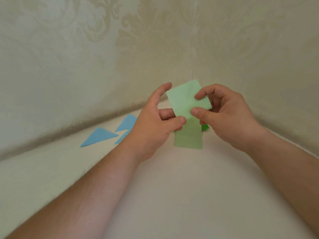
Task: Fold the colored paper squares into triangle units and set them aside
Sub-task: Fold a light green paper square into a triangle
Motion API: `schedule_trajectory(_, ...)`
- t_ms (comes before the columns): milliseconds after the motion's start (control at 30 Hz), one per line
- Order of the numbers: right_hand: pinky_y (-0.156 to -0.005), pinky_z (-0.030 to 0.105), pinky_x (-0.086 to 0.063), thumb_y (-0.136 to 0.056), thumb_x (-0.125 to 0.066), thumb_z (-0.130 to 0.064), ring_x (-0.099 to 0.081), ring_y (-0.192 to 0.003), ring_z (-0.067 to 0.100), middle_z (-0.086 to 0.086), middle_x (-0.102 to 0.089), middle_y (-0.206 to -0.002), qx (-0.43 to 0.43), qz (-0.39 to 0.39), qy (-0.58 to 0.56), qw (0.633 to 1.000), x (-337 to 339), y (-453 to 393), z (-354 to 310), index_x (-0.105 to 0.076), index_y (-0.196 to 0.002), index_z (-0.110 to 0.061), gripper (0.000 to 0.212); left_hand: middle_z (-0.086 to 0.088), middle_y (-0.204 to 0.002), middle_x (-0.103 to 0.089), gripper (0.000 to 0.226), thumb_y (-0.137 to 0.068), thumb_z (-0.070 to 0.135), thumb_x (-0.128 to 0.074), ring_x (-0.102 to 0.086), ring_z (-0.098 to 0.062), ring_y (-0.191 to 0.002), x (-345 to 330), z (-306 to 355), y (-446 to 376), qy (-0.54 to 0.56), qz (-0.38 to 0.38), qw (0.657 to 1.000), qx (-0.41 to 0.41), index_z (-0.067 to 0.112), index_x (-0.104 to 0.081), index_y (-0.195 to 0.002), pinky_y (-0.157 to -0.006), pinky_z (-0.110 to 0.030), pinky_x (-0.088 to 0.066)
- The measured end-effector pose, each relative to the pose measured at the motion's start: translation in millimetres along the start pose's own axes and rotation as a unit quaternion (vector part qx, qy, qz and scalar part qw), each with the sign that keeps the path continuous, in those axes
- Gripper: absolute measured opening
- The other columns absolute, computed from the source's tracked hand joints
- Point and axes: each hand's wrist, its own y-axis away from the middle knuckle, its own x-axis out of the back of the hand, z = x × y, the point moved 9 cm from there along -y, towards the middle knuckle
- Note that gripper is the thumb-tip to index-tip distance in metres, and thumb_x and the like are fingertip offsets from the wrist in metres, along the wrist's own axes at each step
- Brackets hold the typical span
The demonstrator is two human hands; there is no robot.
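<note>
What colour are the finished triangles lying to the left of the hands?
Light blue triangles, seen in the head view, the only view.

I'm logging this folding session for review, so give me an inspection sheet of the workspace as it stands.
Surface: pale cream tabletop, set into a corner.
Job's things: light green paper held up off the table, creased; blue triangles lie flat at the left, three showing; a darker green piece is mostly hidden behind the right hand.
Clutter: nothing seen.
Hands: left hand pinches the paper's left edge; right hand pinches its right side with thumb and forefinger.
Cables: nothing seen.
Surroundings: beige patterned wall on both sides of the corner.
</note>
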Motion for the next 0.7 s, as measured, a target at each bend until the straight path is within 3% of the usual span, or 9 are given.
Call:
schedule_trajectory(67,-0.06,0.035,-0.051,-0.087,-0.076,0.003,-0.057,-0.06,0.021,0.032,-0.057,-0.086,0.002,-0.002,-0.002,1.0,-0.1,0.1,-0.1,-0.066,-0.096,-0.03,0.035,-0.014,-0.106,-0.079,0.086,-0.095,-0.006,-0.065,-0.07,-0.043,-0.109,0.6,-0.8,0.3,0.0,0.0,1.0,0.006,0.04,-0.023,-0.154,-0.101,-0.052,-0.053)
schedule_trajectory(133,-0.061,0.034,-0.051,-0.089,-0.073,0.005,-0.057,-0.062,0.019,0.018,-0.062,-0.082,0.0,-0.011,-0.006,1.0,-1.8,0.4,0.9,-0.065,-0.098,-0.03,0.037,-0.012,-0.104,-0.079,0.088,-0.094,-0.005,-0.066,-0.073,-0.032,-0.101,1.1,-2.1,0.2,-0.002,-0.001,1.0,0.012,0.039,-0.021,-0.156,-0.094,-0.044,-0.055)
schedule_trajectory(233,-0.063,0.029,-0.05,-0.091,-0.068,0.009,-0.055,-0.065,0.015,-0.004,-0.065,-0.081,-0.001,-0.028,-0.011,1.0,-5.8,0.9,2.2,-0.066,-0.099,-0.029,0.039,-0.011,-0.102,-0.079,0.086,-0.092,-0.005,-0.068,-0.073,-0.025,-0.095,2.4,-5.4,-0.9,0.002,0.01,1.0,0.027,0.036,-0.027,-0.155,-0.085,-0.039,-0.055)
schedule_trajectory(333,-0.062,0.027,-0.048,-0.091,-0.066,0.01,-0.053,-0.065,0.014,-0.009,-0.065,-0.08,-0.001,-0.037,-0.01,0.999,-8.8,1.0,3.4,-0.067,-0.098,-0.03,0.04,-0.014,-0.102,-0.079,0.081,-0.091,-0.005,-0.069,-0.072,-0.023,-0.091,3.1,-8.0,-2.0,0.005,0.02,0.999,0.042,0.034,-0.035,-0.152,-0.078,-0.035,-0.054)
schedule_trajectory(533,-0.06,0.03,-0.049,-0.091,-0.069,0.008,-0.055,-0.064,0.016,0.001,-0.069,-0.083,0.003,-0.036,-0.018,0.999,-7.7,2.7,-1.3,-0.066,-0.1,-0.03,0.039,-0.009,-0.093,-0.076,0.055,-0.09,-0.007,-0.068,-0.069,-0.018,-0.081,2.8,-13.5,-3.3,0.033,0.012,0.997,0.064,0.021,-0.058,-0.137,-0.076,-0.032,-0.052)
schedule_trajectory(700,-0.066,0.057,-0.054,-0.09,-0.071,0.001,-0.059,-0.076,0.048,0.03,-0.063,-0.097,0.017,-0.044,-0.016,0.999,-8.7,3.8,-4.5,-0.065,-0.104,-0.041,0.045,-0.004,-0.09,-0.076,0.036,-0.091,-0.006,-0.066,-0.069,-0.012,-0.081,-0.7,-19.9,-2.6,0.054,-0.003,0.995,0.086,0.014,-0.069,-0.121,-0.075,-0.027,-0.054)
